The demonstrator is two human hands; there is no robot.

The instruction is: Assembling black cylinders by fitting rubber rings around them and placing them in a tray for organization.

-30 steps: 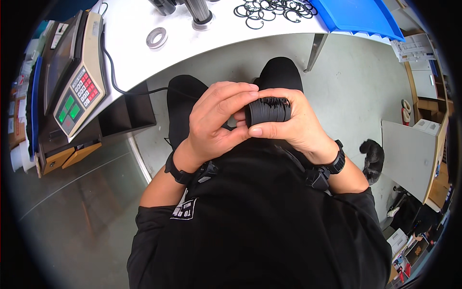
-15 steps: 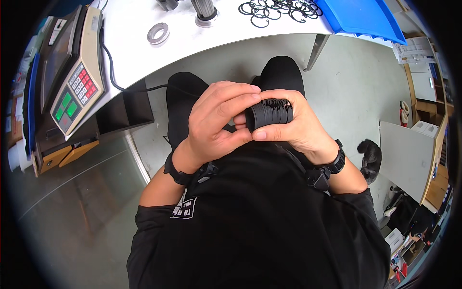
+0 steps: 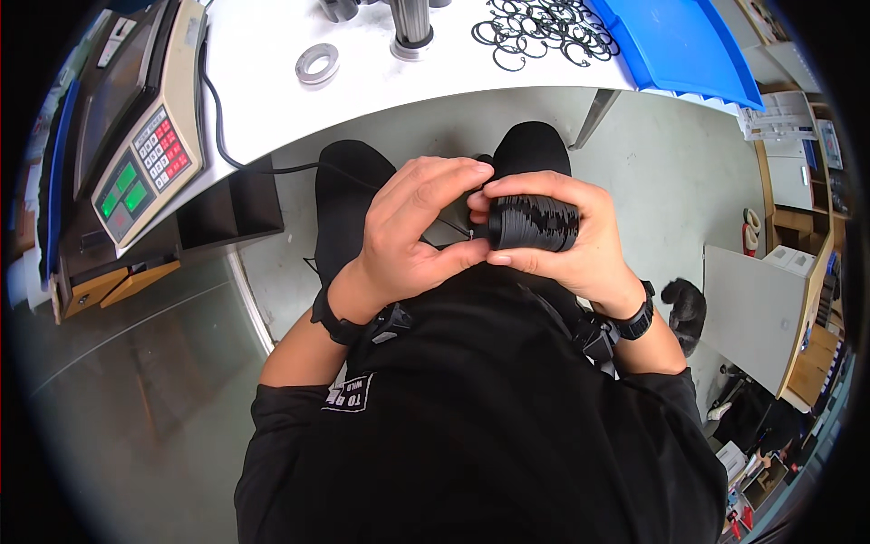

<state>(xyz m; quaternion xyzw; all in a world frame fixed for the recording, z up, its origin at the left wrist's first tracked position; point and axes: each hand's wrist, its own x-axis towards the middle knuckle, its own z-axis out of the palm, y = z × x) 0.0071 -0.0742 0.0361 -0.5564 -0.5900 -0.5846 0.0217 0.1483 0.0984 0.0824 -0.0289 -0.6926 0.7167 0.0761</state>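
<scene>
A thick stack of black retaining rings (image 3: 533, 223) is held in front of me, above my lap, lying roughly sideways. Along its upper side the ring ends form a jagged line. My right hand (image 3: 598, 234) is wrapped round the stack, fingers over the top and thumb along the near side. My left hand (image 3: 399, 227) curls about the stack's left end, with fingertips above and thumb below; that end is partly hidden behind the fingers. On the white table ahead lies a loose pile of black retaining rings (image 3: 546, 33).
On the white table (image 3: 272, 100) are a grey metal ring (image 3: 317, 64), a ribbed metal post (image 3: 411, 23) on a round base and a blue tray (image 3: 684, 45). A scale (image 3: 149, 163) stands at the left, its black cable (image 3: 220, 140) hanging near my leg. A dark furry animal (image 3: 686, 315) is on the floor at right.
The stack has shifted right and rolled, so more of the jagged ring ends show. My right hand has moved right with it. The left fingers stay around its left end.
</scene>
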